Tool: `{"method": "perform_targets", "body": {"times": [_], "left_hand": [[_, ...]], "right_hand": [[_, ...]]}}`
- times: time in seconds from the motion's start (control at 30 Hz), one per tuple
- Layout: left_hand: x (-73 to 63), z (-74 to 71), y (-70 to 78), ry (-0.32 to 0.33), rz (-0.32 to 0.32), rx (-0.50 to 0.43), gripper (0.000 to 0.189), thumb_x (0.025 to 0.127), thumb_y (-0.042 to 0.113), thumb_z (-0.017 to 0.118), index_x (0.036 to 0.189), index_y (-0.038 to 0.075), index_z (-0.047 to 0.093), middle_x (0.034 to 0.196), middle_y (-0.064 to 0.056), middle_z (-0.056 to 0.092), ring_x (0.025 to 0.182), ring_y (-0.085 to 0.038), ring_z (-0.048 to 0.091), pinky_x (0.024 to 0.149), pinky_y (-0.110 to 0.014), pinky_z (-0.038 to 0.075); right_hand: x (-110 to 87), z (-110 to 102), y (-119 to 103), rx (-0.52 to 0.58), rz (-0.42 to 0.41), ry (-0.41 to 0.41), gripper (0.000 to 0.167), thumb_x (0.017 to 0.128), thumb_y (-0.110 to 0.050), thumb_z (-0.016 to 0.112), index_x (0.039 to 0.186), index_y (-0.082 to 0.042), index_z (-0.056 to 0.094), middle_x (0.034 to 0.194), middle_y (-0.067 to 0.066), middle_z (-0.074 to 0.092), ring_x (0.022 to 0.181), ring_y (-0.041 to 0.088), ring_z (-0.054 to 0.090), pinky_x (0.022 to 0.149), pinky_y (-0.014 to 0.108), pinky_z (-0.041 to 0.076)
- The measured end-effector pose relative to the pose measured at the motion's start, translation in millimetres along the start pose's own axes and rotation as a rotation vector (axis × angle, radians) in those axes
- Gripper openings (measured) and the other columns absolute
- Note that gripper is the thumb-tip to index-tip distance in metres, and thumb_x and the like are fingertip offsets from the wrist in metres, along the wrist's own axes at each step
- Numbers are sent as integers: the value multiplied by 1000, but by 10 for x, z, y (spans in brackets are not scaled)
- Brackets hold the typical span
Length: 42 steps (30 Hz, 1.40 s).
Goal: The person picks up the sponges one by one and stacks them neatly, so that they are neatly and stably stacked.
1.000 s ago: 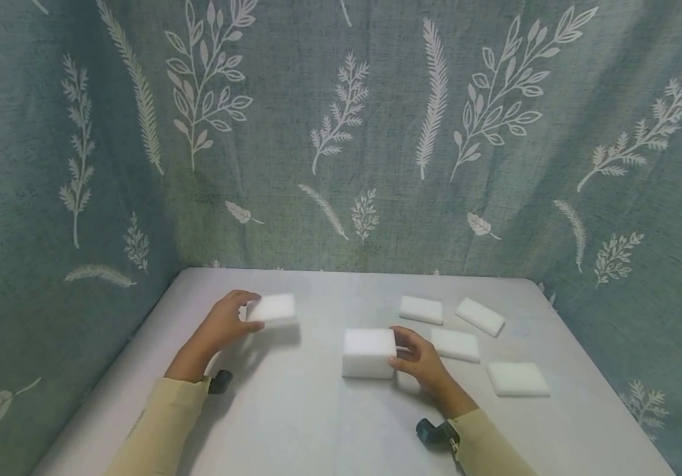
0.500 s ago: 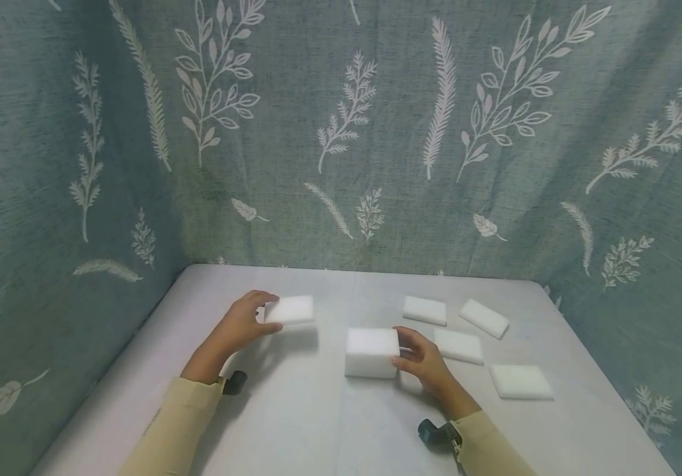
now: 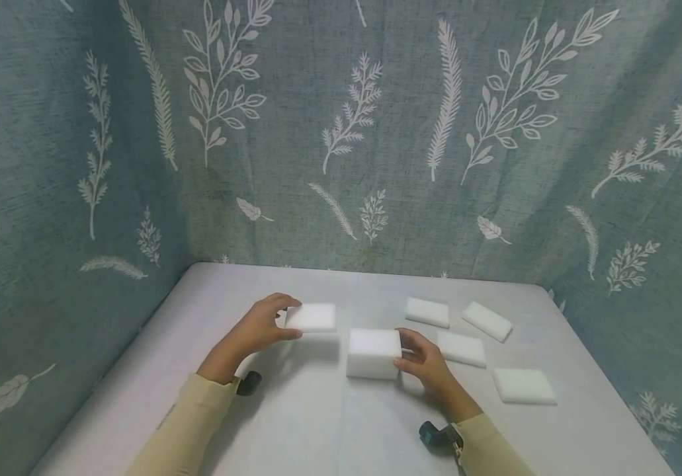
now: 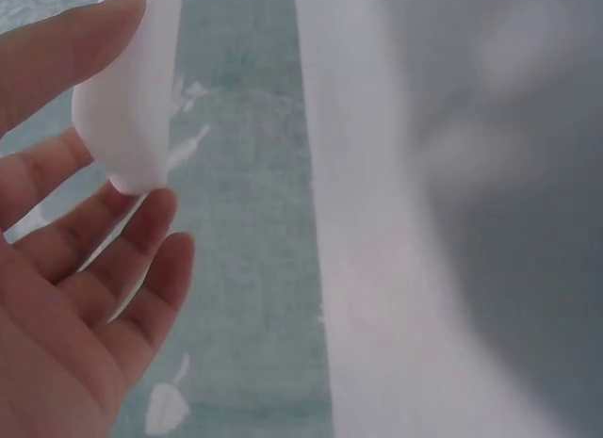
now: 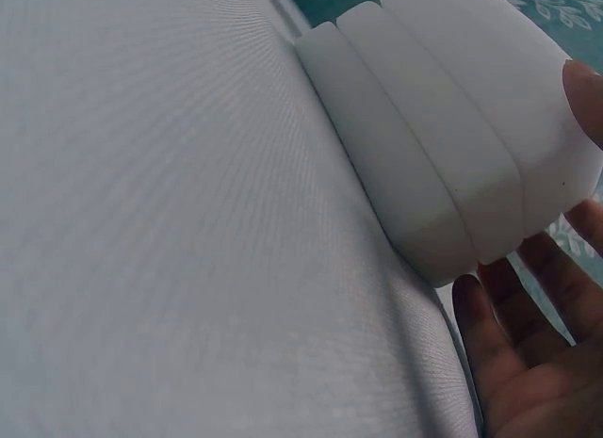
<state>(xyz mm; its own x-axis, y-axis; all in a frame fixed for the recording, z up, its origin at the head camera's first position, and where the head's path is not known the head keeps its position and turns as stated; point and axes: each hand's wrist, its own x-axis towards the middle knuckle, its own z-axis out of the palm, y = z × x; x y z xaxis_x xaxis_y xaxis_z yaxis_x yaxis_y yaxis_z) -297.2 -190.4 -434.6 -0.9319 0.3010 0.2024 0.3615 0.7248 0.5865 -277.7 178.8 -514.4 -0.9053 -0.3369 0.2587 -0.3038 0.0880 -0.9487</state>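
Note:
My left hand [image 3: 260,326] pinches one white sponge [image 3: 312,317] by its left end, thumb on the near side and fingers on the far side. The sponge hangs above the table, its shadow apart below it. In the left wrist view, the thumb and fingertips press the held sponge [image 4: 132,108]. My right hand [image 3: 423,360] grips the right end of a stack of white sponges [image 3: 374,354] on the table. The right wrist view shows three sponges in this stack [image 5: 443,127], lying flush, with the thumb at the top one.
Several loose white sponges lie flat on the right of the table: one at the back [image 3: 427,312], one tilted [image 3: 487,321], one behind my right hand [image 3: 462,348] and one nearer [image 3: 524,385]. A leaf-patterned green curtain [image 3: 293,218] borders the white table [image 3: 293,423].
My left hand has carried its sponge to the right, closer to the stack. The right hand keeps its hold on the stack, which stays in place. The head view has shifted slightly.

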Motion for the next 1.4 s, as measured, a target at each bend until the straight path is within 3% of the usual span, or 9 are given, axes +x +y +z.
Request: {"method": "perform_targets", "body": {"times": [0.23, 0.57, 1.4], "left_hand": [[27, 82, 130, -9, 4, -7, 59, 75, 29, 86, 127, 14, 62, 131, -5, 56, 115, -29, 55, 90, -46, 50], [60, 175, 265, -9, 110, -25, 56, 77, 40, 82, 125, 17, 63, 124, 2, 58, 111, -20, 55, 89, -40, 49], [94, 325, 471, -51, 167, -41, 55, 78, 43, 81, 125, 19, 62, 124, 7, 56, 110, -16, 54, 89, -41, 50]], "right_hand": [[-2, -10, -7, -9, 30, -2, 65, 83, -5, 76, 139, 3, 46, 136, 24, 50, 126, 40, 47, 101, 37, 43], [-13, -1, -20, 13, 38, -7, 63, 85, -3, 74, 140, 5, 44, 136, 25, 49, 125, 40, 49, 99, 31, 45], [6, -17, 1, 16, 1, -12, 62, 85, -2, 72, 139, 7, 44, 134, 28, 50, 123, 43, 49, 98, 35, 46]]}}
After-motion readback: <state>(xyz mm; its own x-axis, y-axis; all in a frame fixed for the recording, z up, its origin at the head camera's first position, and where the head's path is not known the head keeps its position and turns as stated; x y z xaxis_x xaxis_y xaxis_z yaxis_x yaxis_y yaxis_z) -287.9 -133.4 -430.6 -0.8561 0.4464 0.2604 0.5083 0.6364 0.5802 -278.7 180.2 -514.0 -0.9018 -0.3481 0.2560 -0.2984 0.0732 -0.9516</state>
